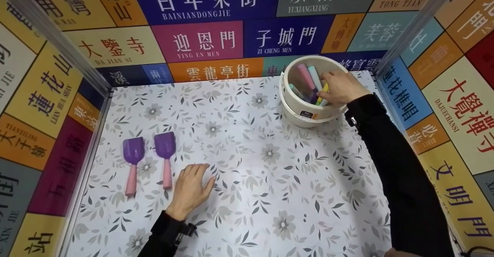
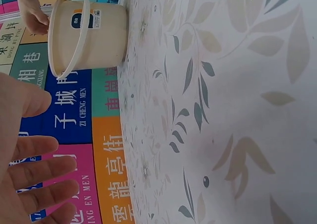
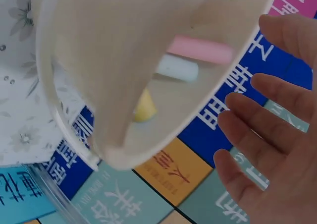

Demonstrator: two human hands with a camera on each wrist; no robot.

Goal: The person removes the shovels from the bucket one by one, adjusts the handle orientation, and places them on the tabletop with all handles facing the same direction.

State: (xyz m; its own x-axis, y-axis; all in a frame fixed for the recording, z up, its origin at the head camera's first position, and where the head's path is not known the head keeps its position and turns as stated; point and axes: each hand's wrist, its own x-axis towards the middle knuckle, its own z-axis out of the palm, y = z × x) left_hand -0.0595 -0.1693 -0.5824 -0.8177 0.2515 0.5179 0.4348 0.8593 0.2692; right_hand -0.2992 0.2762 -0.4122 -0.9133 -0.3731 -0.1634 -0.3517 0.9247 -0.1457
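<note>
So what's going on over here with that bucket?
A person has their bare right hand at the mouth of a round cream-coloured bucket, which holds pink, pale blue and yellow rod-shaped pieces. Whether the fingers touch any of them is hard to tell. The left hand is empty, fingers relaxed, near two small purple shovels with pink handles. Those lie side by side on the white, leaf-and-flower-patterned tabletop, outside the bucket.

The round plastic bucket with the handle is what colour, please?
The round plastic bucket is cream, best seen in the left wrist view.
</note>
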